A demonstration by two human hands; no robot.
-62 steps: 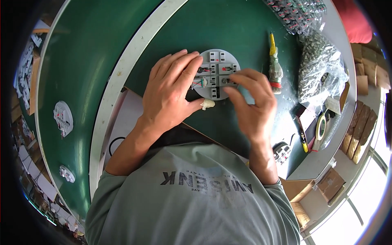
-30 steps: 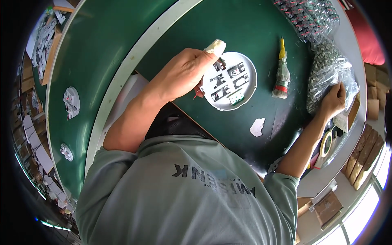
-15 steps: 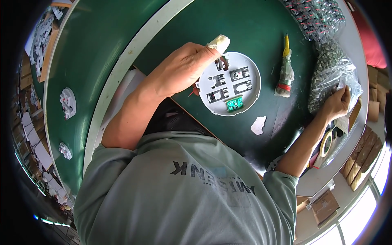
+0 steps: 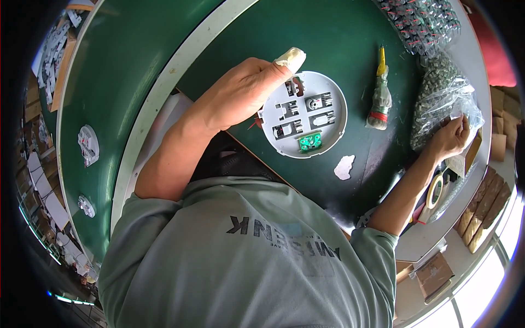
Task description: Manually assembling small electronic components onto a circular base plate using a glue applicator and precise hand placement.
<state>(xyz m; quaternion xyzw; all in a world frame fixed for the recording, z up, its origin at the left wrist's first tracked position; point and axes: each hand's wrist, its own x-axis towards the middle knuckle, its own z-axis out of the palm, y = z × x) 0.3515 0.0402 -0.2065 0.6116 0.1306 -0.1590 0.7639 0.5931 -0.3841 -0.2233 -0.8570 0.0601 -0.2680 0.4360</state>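
Observation:
A round white plastic base (image 4: 333,134) with several slots and a small green circuit part lies on the dark green table. My left hand (image 4: 246,93), a taped fingertip on it, grips the base's left edge. My right hand (image 4: 451,139) is stretched far right, fingers inside a clear plastic bag of small metal parts (image 4: 440,98). Whether it holds a part is hidden by the bag.
A yellow-tipped tool wrapped in cloth (image 4: 378,93) lies right of the base. A white scrap (image 4: 344,167) lies below it. A tape roll (image 4: 436,191) sits near the right edge. Bags of components (image 4: 424,22) sit at the top right; white round parts (image 4: 87,145) ride the belt at left.
Two seconds ago both hands worked on the base. My right hand has since reached out to the bag of parts; my left stays on the base.

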